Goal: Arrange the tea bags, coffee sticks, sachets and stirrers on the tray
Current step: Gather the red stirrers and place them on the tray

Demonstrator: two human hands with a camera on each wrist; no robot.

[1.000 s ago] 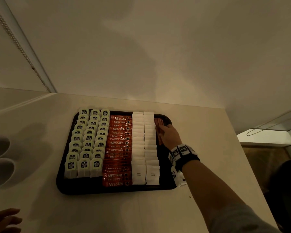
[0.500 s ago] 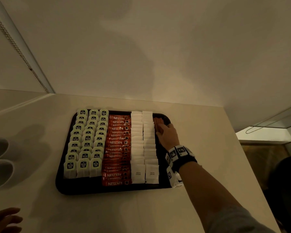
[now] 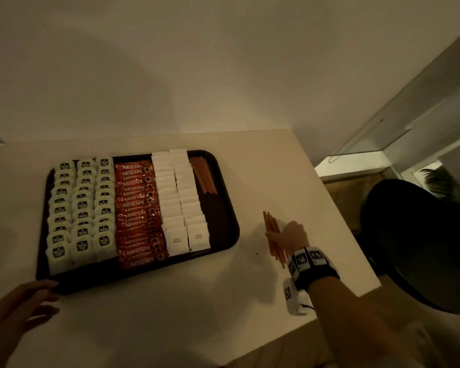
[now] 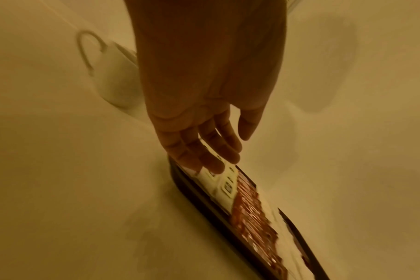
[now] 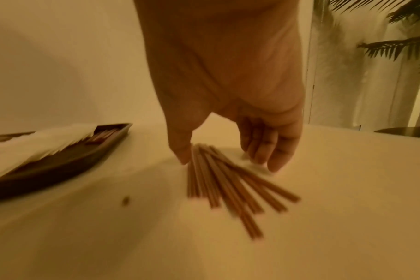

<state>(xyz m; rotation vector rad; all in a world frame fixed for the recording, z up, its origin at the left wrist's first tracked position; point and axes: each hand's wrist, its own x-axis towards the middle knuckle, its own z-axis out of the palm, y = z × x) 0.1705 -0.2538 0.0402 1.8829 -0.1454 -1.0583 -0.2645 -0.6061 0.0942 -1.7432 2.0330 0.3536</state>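
Note:
A dark tray (image 3: 225, 208) holds rows of tea bags (image 3: 81, 208), red Nescafe coffee sticks (image 3: 138, 208), white sugar sachets (image 3: 181, 197) and a small bundle of brown stirrers (image 3: 203, 176) at its far right. Loose stirrers (image 3: 272, 235) lie fanned on the table right of the tray. My right hand (image 3: 284, 236) is down over them. In the right wrist view its thumb touches the left side of the stirrer pile (image 5: 228, 185) and its fingers (image 5: 264, 157) reach the table on the right side. My left hand (image 3: 37, 296) rests with straight fingers on the tray's near-left corner (image 4: 204, 200).
The table ends close to the right of the loose stirrers. Beyond that edge stand a black round seat (image 3: 409, 248) and a plant (image 3: 452, 187). A small dark speck (image 3: 256, 253) lies on the table. A white mug (image 4: 113, 75) stands left of the tray.
My right hand left the stirrers on the tray and came back to the loose pile on the table. My left hand moved up to the tray's near-left corner. The view swung right.

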